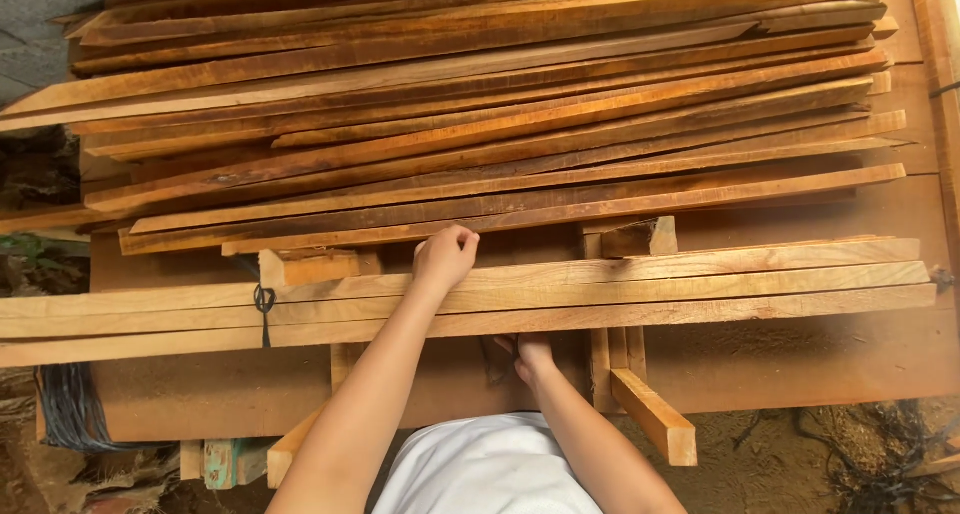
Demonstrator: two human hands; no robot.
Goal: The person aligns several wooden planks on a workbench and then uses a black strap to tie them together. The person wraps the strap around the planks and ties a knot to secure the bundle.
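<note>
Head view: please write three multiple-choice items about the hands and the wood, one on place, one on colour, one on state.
1. Where is the left hand?
A. on the ground
B. at the far edge of the near planks
C. on the dark cord

2. What colour is the person's shirt?
A. white
B. red
C. black

3. How does the big pile lie?
A. upright
B. flat, loosely stacked
C. tied in rolls

Answers: 1 B, its fingers curl there; 2 A, white cloth shows below; 3 B, strips lie crossing. The right hand is at the planks' near edge.

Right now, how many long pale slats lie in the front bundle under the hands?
3, side by side across the table: the far slat under the left hand, the middle slat, and the near slat above the right hand. More may lie hidden beneath.
</note>
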